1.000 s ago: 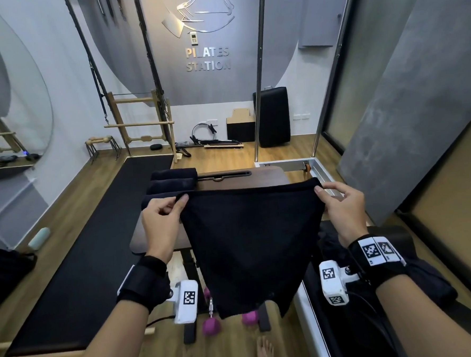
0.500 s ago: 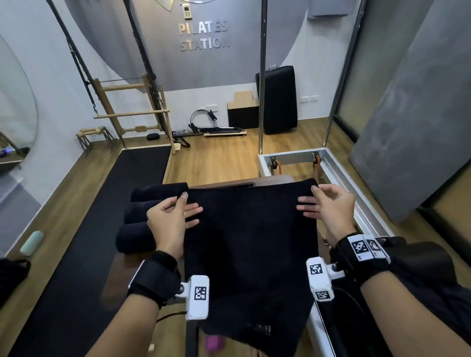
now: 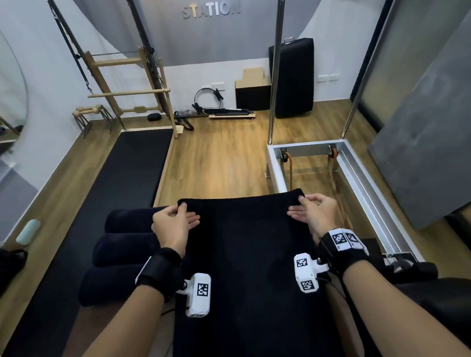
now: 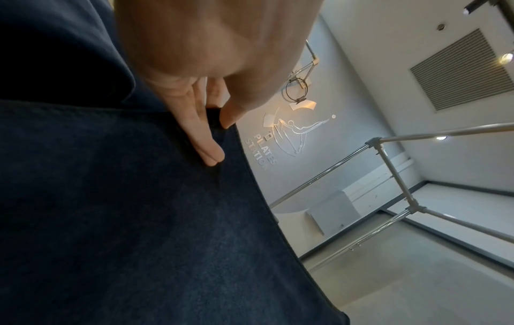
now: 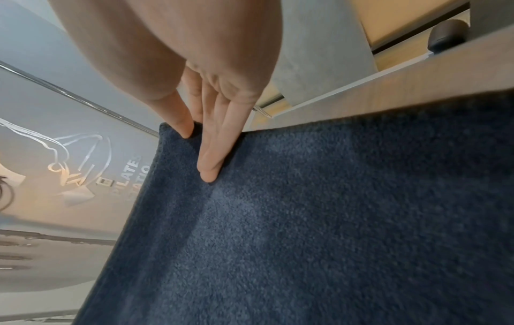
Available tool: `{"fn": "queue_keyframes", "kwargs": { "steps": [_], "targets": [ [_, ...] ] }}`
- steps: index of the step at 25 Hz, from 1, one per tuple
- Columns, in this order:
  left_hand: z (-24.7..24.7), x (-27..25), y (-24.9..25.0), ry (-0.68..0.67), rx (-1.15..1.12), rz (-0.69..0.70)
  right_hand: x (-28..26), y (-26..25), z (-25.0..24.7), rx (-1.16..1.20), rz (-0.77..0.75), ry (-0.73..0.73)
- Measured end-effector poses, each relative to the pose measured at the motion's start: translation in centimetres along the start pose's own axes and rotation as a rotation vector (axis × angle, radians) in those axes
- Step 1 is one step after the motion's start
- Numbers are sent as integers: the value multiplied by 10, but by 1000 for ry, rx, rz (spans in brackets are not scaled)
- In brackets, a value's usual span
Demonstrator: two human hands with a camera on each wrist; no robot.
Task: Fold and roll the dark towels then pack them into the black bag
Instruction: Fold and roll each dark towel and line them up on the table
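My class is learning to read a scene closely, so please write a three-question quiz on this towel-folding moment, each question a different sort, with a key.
1. True or false: the left hand and right hand each pinch a far corner of the flat towel.
2. How many rolled towels lie left of it? A) one B) three C) five
3. Fill in: the wall lettering reads "Pilates ____".

Key: 1 true; 2 B; 3 Station.
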State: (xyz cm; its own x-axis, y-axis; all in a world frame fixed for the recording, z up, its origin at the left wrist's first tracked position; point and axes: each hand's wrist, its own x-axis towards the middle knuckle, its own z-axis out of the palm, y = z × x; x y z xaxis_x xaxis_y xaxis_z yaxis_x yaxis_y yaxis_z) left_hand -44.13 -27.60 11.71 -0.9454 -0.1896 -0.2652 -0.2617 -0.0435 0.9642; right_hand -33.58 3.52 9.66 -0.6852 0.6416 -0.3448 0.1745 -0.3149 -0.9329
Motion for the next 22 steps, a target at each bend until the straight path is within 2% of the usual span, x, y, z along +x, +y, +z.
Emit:
{"fn": "queue_keyframes", "kwargs": {
  "steps": [5, 7, 10, 13, 17, 22],
  "targets": [
    [13, 16, -19, -35, 137, -122, 23, 19, 7, -24, 59, 49],
    [15, 12, -20, -47, 200, -100, 22, 23, 5, -18, 41, 79],
    [8, -7, -23, -107, 291, 36, 11, 26, 1, -26, -27, 76],
    [-10, -36, -28, -156, 371, 144, -20, 29, -7, -84, -116, 33],
    [-45, -83, -39, -238, 494, 243, -80, 32, -22, -156, -124, -13],
    [-96, -153, -61, -291, 687, 238, -178, 43, -47, -338, -73, -130]
  ]
}}
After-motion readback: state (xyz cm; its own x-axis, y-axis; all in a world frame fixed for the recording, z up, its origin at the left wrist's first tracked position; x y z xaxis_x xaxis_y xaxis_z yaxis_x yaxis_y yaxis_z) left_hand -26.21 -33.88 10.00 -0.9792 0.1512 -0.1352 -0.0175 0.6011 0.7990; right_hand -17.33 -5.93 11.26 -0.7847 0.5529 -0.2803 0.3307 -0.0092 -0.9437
